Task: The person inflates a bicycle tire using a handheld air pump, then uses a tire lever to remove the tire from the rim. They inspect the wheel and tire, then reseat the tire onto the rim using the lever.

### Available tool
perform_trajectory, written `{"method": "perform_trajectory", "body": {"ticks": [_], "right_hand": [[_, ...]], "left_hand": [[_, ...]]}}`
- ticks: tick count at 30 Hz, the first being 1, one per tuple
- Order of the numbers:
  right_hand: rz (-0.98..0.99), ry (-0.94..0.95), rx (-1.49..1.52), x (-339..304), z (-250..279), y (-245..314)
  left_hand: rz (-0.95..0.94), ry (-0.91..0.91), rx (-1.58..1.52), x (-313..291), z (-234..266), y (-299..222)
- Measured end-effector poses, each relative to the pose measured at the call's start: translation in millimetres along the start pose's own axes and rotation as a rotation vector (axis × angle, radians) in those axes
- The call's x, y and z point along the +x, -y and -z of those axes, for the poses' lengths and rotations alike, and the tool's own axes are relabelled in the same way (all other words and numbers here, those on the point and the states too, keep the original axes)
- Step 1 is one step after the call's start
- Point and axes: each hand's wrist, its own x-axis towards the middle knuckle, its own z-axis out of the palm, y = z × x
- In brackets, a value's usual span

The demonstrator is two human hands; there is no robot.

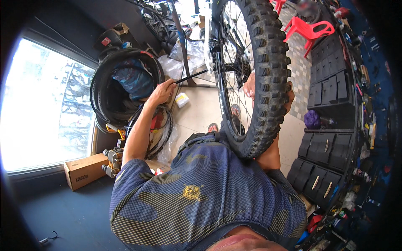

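Note:
A bicycle wheel (268, 79) with a knobby black tyre stands upright in front of me, its spokes and rear sprockets (242, 69) showing. My left hand (163, 91) is closed round the near end of a thin black rod (190, 77). The rod's far end reaches the hub area beside a white frame part (208, 50); whether it touches is too small to tell. My right hand (250, 85) is on the wheel's far side, seen through the spokes close to the sprockets. Its fingers look curled, and the tyre hides most of the hand and forearm.
Stacked tyres (98, 92) with a blue bag inside stand left, above a cardboard box (86, 170). A small white container (182, 99) lies on the floor. Black drawers (331, 90) and a cluttered tool bench (372, 138) run along the right. A red plastic chair (307, 31) stands behind.

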Motion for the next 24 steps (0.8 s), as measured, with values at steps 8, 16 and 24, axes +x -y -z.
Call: {"method": "perform_trajectory", "body": {"ticks": [8, 16, 24], "right_hand": [[0.08, -0.514, -0.134, -5.8, 10.7, -9.0], [-0.063, -0.093, 0.202, 1.9, 8.4, 2.4], [-0.078, -0.002, 0.002, -3.8, 13.1, 17.4]], "left_hand": [[-0.317, -0.192, 0.35, 26.6, 37.8, -49.4], [-0.159, -0.086, 0.195, 25.9, 37.8, -42.0], [-0.15, -0.015, 0.224, 23.7, 42.5, -65.4]]}}
